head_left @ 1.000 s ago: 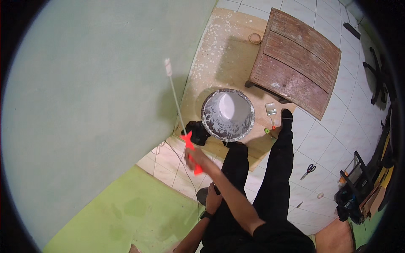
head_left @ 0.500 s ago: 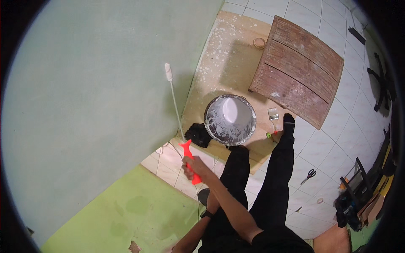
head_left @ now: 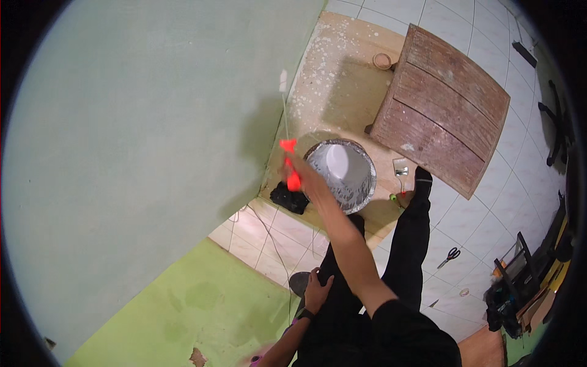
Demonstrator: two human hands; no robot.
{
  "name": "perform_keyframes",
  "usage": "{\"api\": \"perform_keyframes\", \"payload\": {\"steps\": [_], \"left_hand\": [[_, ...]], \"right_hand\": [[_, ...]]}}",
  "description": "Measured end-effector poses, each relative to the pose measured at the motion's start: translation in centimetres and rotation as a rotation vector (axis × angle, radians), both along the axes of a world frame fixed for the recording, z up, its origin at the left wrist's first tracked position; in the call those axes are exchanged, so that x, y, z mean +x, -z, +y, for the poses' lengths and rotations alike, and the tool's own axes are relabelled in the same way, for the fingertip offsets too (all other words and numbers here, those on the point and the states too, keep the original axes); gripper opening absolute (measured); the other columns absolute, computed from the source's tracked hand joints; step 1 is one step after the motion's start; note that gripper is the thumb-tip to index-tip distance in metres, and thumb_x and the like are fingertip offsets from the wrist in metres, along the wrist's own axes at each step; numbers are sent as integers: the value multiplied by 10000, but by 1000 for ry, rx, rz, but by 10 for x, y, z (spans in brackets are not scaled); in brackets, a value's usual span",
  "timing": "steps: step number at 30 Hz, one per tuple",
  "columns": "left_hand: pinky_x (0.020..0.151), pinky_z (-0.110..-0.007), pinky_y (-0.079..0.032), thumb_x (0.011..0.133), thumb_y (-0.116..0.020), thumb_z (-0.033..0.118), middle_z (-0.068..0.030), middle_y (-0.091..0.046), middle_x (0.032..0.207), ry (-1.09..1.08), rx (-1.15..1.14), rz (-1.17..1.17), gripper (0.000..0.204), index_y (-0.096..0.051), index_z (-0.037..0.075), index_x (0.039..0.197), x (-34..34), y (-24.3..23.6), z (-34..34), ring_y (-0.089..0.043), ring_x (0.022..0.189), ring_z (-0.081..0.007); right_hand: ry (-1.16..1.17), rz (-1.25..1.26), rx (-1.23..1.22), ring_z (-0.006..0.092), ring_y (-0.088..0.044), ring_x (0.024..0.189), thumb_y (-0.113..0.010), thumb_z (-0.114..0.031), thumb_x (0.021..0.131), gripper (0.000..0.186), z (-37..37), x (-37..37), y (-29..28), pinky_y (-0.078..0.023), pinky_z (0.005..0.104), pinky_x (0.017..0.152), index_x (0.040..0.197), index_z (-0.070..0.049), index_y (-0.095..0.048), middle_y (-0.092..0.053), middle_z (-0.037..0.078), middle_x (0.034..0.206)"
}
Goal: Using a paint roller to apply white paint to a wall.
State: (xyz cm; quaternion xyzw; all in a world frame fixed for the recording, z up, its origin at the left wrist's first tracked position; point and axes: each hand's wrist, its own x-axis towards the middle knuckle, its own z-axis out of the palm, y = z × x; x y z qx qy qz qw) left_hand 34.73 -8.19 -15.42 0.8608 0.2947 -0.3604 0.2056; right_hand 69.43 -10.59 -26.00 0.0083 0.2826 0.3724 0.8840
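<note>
My right hand (head_left: 301,174) is closed round the orange-red handle of a paint roller (head_left: 283,81). Its thin rod points away from me, and the small white roller head is in front of the pale wall (head_left: 153,110), near the wall's lower edge; I cannot tell whether they touch. Just right of this hand stands a paint bucket (head_left: 371,183), its inner sides streaked white, with white paint at the bottom. My left hand (head_left: 317,292), below a wristwatch, lies on my left leg with fingers apart and holds nothing.
A brown wooden stool (head_left: 443,110) stands on a paint-spotted board (head_left: 327,46). A roll of tape (head_left: 382,60), a flat brush (head_left: 400,166) and a black plastic bag (head_left: 288,197) lie there. Scissors (head_left: 449,257) rest on the tiles. A cable (head_left: 269,235) crosses the floor beside the green wall.
My right hand has moved away from me and slightly right, carrying the paint roller toward the wall's lower edge. The left hand, partly hidden before, now shows on my leg.
</note>
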Motion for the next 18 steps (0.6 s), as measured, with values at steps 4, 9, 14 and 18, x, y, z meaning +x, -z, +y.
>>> {"api": "perform_keyframes", "payload": {"steps": [4,9,14,18], "left_hand": [[824,-451,-471,816,-621,440,-213,-506,1191,20,-27,54,613,-388,68,1243,22,3,-14,-554,1029,-382],[825,-453,-471,814,-620,450,-218,-511,1189,-16,-90,52,625,-384,69,1249,22,18,-21,-552,1030,-390],[829,-457,-468,815,-616,454,-220,-510,1191,-40,-40,66,628,-385,66,1251,25,6,1,-547,1037,-392],[843,-457,-462,816,-615,454,-224,-503,1199,0,-91,53,639,-379,59,1259,35,13,-18,-535,1059,-390]], "right_hand": [[-33,141,166,59,-396,406,-553,-190,889,172,-20,-5,23,-351,218,373,772,-127,-445,-399,-46,535],[68,139,22,54,-401,411,-555,-210,895,178,-31,63,61,-351,199,378,779,-125,-451,-413,-50,548],[19,123,214,46,-386,401,-554,-217,898,181,5,-16,-11,-321,178,358,785,-117,-454,-422,-56,558],[-25,228,127,41,-358,402,-538,-223,902,176,-34,22,38,-295,181,343,785,-116,-460,-408,-48,554]]}}
